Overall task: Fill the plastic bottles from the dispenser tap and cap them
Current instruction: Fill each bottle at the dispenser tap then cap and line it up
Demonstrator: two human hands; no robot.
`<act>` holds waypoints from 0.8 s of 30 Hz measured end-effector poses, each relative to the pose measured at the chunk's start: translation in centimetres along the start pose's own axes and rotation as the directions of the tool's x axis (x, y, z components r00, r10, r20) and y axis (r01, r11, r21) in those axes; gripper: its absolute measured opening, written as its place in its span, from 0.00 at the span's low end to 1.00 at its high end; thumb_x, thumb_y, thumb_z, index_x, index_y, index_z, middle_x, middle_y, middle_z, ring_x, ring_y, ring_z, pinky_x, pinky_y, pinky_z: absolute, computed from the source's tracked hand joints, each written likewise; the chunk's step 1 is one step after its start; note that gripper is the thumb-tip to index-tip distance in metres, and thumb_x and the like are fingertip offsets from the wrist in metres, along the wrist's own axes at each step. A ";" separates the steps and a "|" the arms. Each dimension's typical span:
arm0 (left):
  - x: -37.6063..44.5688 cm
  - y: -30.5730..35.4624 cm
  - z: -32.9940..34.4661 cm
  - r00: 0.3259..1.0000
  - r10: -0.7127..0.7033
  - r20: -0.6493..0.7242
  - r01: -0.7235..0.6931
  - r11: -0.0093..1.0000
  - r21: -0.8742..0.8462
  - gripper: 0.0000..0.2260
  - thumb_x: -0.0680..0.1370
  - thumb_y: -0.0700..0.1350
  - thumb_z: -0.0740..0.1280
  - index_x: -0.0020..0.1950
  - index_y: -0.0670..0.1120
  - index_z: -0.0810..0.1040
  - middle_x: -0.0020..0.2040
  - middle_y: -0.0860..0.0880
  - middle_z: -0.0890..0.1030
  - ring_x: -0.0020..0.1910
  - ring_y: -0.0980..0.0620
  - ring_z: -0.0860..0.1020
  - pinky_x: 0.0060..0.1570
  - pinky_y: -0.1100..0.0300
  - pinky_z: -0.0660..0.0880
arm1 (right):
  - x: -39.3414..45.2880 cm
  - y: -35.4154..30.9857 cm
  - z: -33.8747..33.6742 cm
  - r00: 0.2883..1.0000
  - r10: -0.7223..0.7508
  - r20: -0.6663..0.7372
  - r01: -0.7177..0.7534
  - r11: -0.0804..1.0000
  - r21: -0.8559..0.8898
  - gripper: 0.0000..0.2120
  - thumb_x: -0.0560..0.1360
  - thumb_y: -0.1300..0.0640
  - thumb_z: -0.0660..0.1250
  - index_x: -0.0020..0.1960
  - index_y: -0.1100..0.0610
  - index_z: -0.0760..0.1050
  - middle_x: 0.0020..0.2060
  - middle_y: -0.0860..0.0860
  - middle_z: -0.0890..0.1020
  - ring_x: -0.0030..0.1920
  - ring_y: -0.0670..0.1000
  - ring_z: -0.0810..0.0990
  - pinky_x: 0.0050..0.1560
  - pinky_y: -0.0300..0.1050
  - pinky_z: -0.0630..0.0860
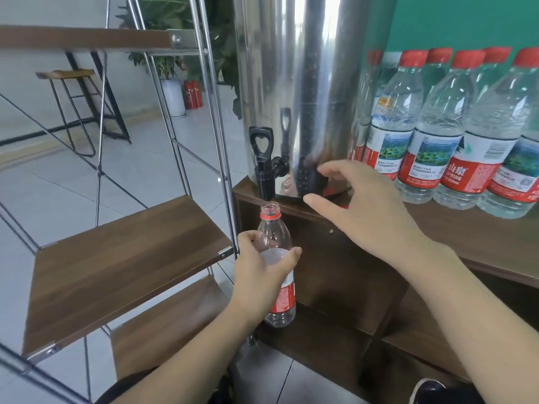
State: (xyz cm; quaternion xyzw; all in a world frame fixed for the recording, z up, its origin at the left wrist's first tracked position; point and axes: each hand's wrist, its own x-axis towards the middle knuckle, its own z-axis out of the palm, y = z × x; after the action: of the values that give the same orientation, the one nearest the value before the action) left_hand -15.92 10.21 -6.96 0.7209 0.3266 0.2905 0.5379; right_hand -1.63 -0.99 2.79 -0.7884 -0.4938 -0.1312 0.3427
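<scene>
Bottle (pixel 275 258), uncapped, gripped upright by the left hand (pixel 262 269) beneath the tap (pixel 264 167); right hand (pixel 358 208) spread wide, empty, just right.

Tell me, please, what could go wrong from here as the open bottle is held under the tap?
1. The uncapped clear plastic bottle with a red label hangs in the air, held only by the left hand; as it fills it may tilt and spill.
2. Its narrow mouth sits just below the black plastic tap on the steel dispenser; slight misalignment would send water to the floor.
3. The right hand, open near the capped full bottles, could knock them.
</scene>
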 end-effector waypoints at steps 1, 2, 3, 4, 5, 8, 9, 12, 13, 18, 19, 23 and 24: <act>0.0 0.0 0.0 1.000 0.012 -0.020 -0.012 1.000 -0.004 0.29 0.74 0.54 0.77 0.66 0.51 0.63 0.60 0.55 0.77 0.58 0.54 0.78 0.63 0.51 0.77 | 0.5 -1.0 0.2 0.999 -0.031 -0.015 0.031 0.999 0.032 0.25 0.76 0.39 0.71 0.68 0.48 0.75 0.58 0.41 0.78 0.58 0.41 0.75 0.58 0.37 0.70; -0.1 0.1 0.0 0.999 0.026 -0.040 -0.026 1.000 -0.006 0.29 0.74 0.53 0.77 0.65 0.51 0.64 0.60 0.55 0.77 0.58 0.54 0.78 0.64 0.51 0.77 | 1.1 -1.9 0.3 0.998 -0.059 -0.033 0.061 0.996 0.061 0.25 0.76 0.40 0.71 0.69 0.49 0.75 0.59 0.41 0.78 0.57 0.39 0.75 0.58 0.36 0.70; 0.0 0.1 -0.1 0.998 0.038 -0.059 -0.039 0.999 -0.011 0.29 0.73 0.53 0.78 0.65 0.52 0.64 0.60 0.54 0.77 0.58 0.55 0.78 0.64 0.51 0.77 | 1.8 -2.8 0.4 0.995 -0.083 -0.048 0.087 0.993 0.085 0.25 0.76 0.40 0.71 0.69 0.49 0.75 0.59 0.41 0.78 0.57 0.38 0.74 0.57 0.34 0.71; 0.1 0.1 -0.1 0.996 0.047 -0.073 -0.048 0.999 -0.015 0.29 0.73 0.53 0.78 0.65 0.52 0.64 0.60 0.54 0.77 0.58 0.55 0.78 0.65 0.51 0.76 | 2.5 -3.7 0.5 0.993 -0.101 -0.054 0.107 0.989 0.105 0.25 0.77 0.41 0.70 0.70 0.50 0.74 0.59 0.41 0.79 0.57 0.38 0.74 0.55 0.32 0.71; 0.2 0.2 -0.1 0.995 0.054 -0.084 -0.055 0.998 -0.019 0.29 0.73 0.53 0.78 0.65 0.53 0.64 0.59 0.54 0.77 0.58 0.55 0.78 0.64 0.52 0.77 | 3.2 -4.5 0.4 0.992 -0.116 -0.052 0.121 0.985 0.124 0.25 0.77 0.42 0.70 0.70 0.50 0.74 0.58 0.42 0.79 0.56 0.38 0.75 0.53 0.29 0.70; 0.5 0.2 -0.3 0.990 0.079 -0.117 -0.085 0.995 -0.043 0.29 0.72 0.54 0.79 0.64 0.53 0.66 0.57 0.55 0.78 0.57 0.55 0.79 0.64 0.52 0.77 | 5.1 -6.5 -0.1 0.984 -0.173 -0.050 0.178 0.975 0.130 0.18 0.79 0.46 0.69 0.66 0.52 0.79 0.49 0.43 0.79 0.47 0.41 0.76 0.47 0.26 0.68; 0.7 0.2 -0.4 0.988 0.088 -0.125 -0.095 0.994 -0.049 0.29 0.71 0.54 0.80 0.64 0.53 0.66 0.57 0.55 0.78 0.57 0.55 0.79 0.64 0.52 0.77 | 5.5 -7.0 -0.2 0.981 -0.184 -0.055 0.190 0.973 0.130 0.15 0.80 0.47 0.69 0.62 0.53 0.81 0.45 0.43 0.79 0.44 0.41 0.76 0.45 0.26 0.68; 1.2 0.0 -0.4 0.985 0.112 -0.130 -0.119 0.992 -0.052 0.29 0.71 0.56 0.80 0.65 0.55 0.68 0.58 0.55 0.79 0.58 0.54 0.79 0.64 0.49 0.77 | 6.4 -7.3 0.1 0.970 -0.202 -0.136 0.219 0.969 0.117 0.10 0.80 0.50 0.69 0.53 0.53 0.85 0.42 0.47 0.81 0.40 0.42 0.75 0.45 0.28 0.68; 1.4 -0.1 -0.3 0.984 0.120 -0.131 -0.127 0.991 -0.050 0.29 0.70 0.58 0.79 0.65 0.56 0.69 0.58 0.56 0.80 0.58 0.54 0.80 0.64 0.49 0.77 | 6.5 -7.1 0.4 0.960 -0.222 -0.173 0.240 0.967 0.087 0.10 0.80 0.50 0.69 0.52 0.53 0.86 0.42 0.49 0.82 0.41 0.43 0.75 0.46 0.31 0.69; 1.8 -0.5 0.1 0.981 0.137 -0.140 -0.148 0.987 -0.067 0.29 0.69 0.58 0.80 0.65 0.58 0.70 0.57 0.59 0.81 0.58 0.57 0.80 0.65 0.49 0.77 | 5.8 -6.4 1.4 0.857 -0.407 -0.315 0.431 0.902 0.006 0.09 0.78 0.54 0.72 0.52 0.58 0.86 0.42 0.52 0.83 0.45 0.48 0.74 0.49 0.34 0.69; 1.8 -0.6 0.2 0.979 0.141 -0.144 -0.153 0.986 -0.074 0.29 0.69 0.58 0.80 0.65 0.58 0.71 0.57 0.59 0.82 0.57 0.58 0.80 0.64 0.49 0.77 | 5.4 -6.3 1.5 0.827 -0.462 -0.320 0.486 0.874 -0.005 0.08 0.77 0.55 0.73 0.51 0.59 0.86 0.41 0.52 0.83 0.45 0.49 0.74 0.49 0.35 0.70; 2.0 -0.8 0.3 0.973 0.157 -0.167 -0.175 0.980 -0.096 0.27 0.69 0.55 0.81 0.63 0.59 0.72 0.56 0.59 0.83 0.56 0.59 0.81 0.62 0.49 0.79 | 3.3 -5.3 2.5 0.770 -0.585 -0.255 0.603 0.798 -0.008 0.09 0.77 0.57 0.74 0.51 0.62 0.86 0.44 0.54 0.82 0.48 0.53 0.78 0.52 0.44 0.76; 2.1 -0.8 0.3 0.972 0.164 -0.171 -0.181 0.979 -0.094 0.27 0.70 0.54 0.81 0.64 0.59 0.72 0.56 0.59 0.83 0.56 0.60 0.81 0.62 0.50 0.79 | 2.8 -5.1 2.6 0.783 -0.569 -0.252 0.590 0.807 0.010 0.10 0.76 0.56 0.75 0.53 0.62 0.85 0.46 0.55 0.82 0.50 0.53 0.79 0.55 0.45 0.76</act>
State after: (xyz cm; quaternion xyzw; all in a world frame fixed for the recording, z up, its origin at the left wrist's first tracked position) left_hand -14.54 11.80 -7.68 0.6901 0.2890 0.4113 0.5207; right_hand -5.01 4.09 4.55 -0.5610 -0.6729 -0.3010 0.3767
